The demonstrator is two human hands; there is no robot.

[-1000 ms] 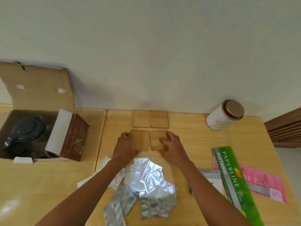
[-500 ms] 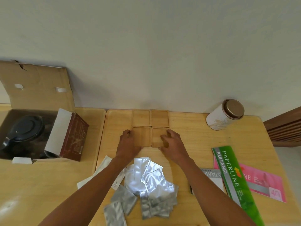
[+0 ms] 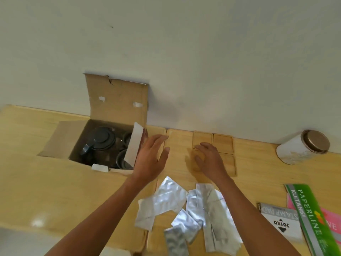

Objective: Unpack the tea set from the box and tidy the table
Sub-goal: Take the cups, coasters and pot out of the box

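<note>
An open cardboard box point(image 3: 118, 100) stands at the back left against the wall. Inside it lie a dark teapot point(image 3: 100, 142) and dark cups point(image 3: 122, 159), with a white-topped brown carton point(image 3: 135, 145) leaning at its right side. Several square wooden coasters point(image 3: 223, 143) lie in a block near the wall. My left hand point(image 3: 151, 157) is open, fingers spread, in the air just right of the box beside the carton. My right hand point(image 3: 210, 159) rests open on the near-left coaster, covering most of it.
A heap of several silver foil sachets point(image 3: 186, 206) lies in front of my hands. A white tin with a bronze lid point(image 3: 302, 146) lies at the back right. A green receipt book point(image 3: 311, 218), a stamp pad box point(image 3: 280, 220) and a pink booklet point(image 3: 334, 226) sit at right.
My left hand has left the coasters and moved left toward the box, opening up. My right hand stays on the coasters. The view has swung left, showing more of the box.
</note>
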